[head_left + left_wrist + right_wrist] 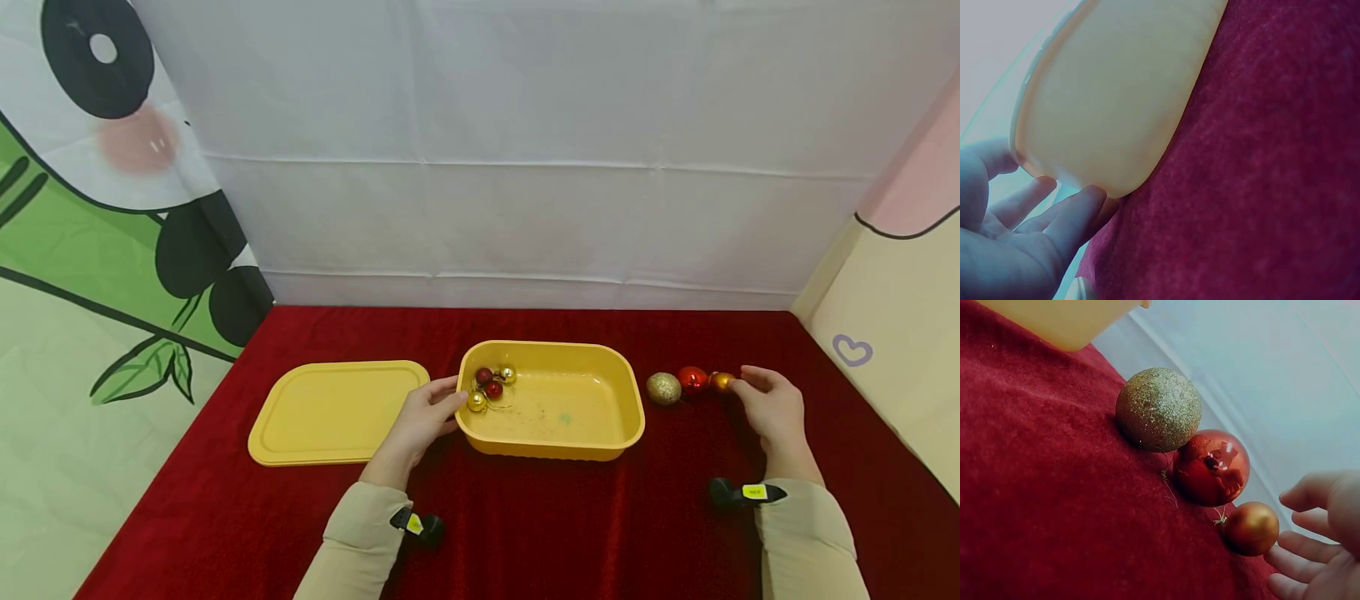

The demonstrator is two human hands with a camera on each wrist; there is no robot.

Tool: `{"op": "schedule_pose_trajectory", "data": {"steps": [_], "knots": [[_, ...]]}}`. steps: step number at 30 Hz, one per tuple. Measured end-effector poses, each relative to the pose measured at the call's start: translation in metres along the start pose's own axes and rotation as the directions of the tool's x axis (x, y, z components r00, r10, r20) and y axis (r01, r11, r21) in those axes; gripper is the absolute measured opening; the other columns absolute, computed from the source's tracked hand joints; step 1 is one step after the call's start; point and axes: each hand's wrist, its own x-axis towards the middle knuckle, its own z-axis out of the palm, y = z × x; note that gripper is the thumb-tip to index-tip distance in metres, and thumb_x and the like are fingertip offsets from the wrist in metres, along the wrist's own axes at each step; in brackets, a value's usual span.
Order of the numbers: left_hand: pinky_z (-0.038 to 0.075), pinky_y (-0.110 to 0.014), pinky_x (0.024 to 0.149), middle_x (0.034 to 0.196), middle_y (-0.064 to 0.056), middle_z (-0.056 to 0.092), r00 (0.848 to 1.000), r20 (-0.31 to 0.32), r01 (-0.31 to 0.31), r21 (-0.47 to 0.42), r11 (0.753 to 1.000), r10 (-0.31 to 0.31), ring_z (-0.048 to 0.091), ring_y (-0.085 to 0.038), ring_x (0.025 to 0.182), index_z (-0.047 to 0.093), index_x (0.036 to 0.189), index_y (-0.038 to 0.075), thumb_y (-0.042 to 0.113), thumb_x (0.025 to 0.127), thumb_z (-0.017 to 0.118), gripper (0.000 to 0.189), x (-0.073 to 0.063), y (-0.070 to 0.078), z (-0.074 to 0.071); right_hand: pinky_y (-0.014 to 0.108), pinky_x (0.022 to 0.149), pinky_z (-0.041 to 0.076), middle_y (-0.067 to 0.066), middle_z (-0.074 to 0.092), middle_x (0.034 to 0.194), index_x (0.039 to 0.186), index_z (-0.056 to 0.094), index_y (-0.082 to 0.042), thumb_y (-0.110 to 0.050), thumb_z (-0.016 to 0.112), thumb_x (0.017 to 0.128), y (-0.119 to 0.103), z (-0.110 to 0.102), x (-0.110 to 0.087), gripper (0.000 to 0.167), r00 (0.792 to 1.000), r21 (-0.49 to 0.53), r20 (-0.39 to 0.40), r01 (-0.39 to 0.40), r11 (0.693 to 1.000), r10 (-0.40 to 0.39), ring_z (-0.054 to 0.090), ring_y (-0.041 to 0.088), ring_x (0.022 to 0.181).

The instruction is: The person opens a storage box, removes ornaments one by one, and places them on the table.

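Note:
A yellow plastic box (551, 446) stands on the red cloth, with several small gold and dark red baubles (487, 387) at its left end. At that end my left hand (422, 421) rests its fingertips against the outer wall and rim, as the left wrist view also shows. On the right lie a glittery gold bauble (1158, 409), a shiny red bauble (1212, 467) and a smaller matte gold bauble (1252, 529), in a row. My right hand (776, 417) is beside the smallest one, its fingers (1300, 565) spread and the fingertips right at the ball's side.
A flat yellow lid (333, 412) lies left of the box, partly behind my left hand. Red velvet cloth (525, 533) covers the table. A white sheet (525, 225) hangs along the back edge, with printed cloths at both sides.

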Motion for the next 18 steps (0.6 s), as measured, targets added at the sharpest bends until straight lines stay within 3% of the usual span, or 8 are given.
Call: {"op": "schedule_pose_trajectory", "data": {"steps": [4, 8, 18], "knots": [[0.053, -0.043, 0.090, 0.131, -0.021, 0.055, 1.000, -0.002, 0.000, -0.003, 1.000, 0.000, 0.058, -0.032, 0.116, 0.050, 0.136, 0.005, 0.019, 0.095, 0.056, 0.043, 0.001, 0.000, 0.000, 0.016, 0.068, 0.040, 0.019, 0.045, 0.134, 0.138, 0.044, 0.001, -0.034, 0.049, 0.095, -0.001, 0.000, 0.001, 0.055, 1.000, 0.004, -0.017, -0.004, 1.000, 0.004, 0.044, 0.018, 0.098], [0.052, -0.043, 0.091, 0.132, -0.020, 0.055, 1.000, 0.001, 0.002, -0.007, 1.000, -0.002, 0.057, -0.032, 0.116, 0.050, 0.136, 0.005, 0.019, 0.095, 0.056, 0.043, 0.001, 0.000, 0.000, 0.019, 0.071, 0.039, 0.017, 0.046, 0.134, 0.137, 0.046, -0.001, -0.038, 0.050, 0.094, -0.003, 0.000, 0.002, 0.057, 0.999, 0.026, -0.042, -0.010, 1.000, 0.011, 0.043, 0.019, 0.101], [0.052, -0.043, 0.090, 0.129, -0.020, 0.056, 1.000, -0.002, -0.002, -0.008, 1.000, 0.002, 0.059, -0.030, 0.114, 0.051, 0.134, 0.006, 0.018, 0.095, 0.056, 0.041, 0.002, -0.001, -0.001, 0.013, 0.072, 0.039, 0.002, 0.054, 0.118, 0.134, 0.051, -0.006, -0.042, 0.053, 0.093, -0.026, -0.002, -0.007, 0.055, 0.994, 0.070, -0.107, 0.002, 0.998, 0.006, 0.043, 0.000, 0.091]]}}
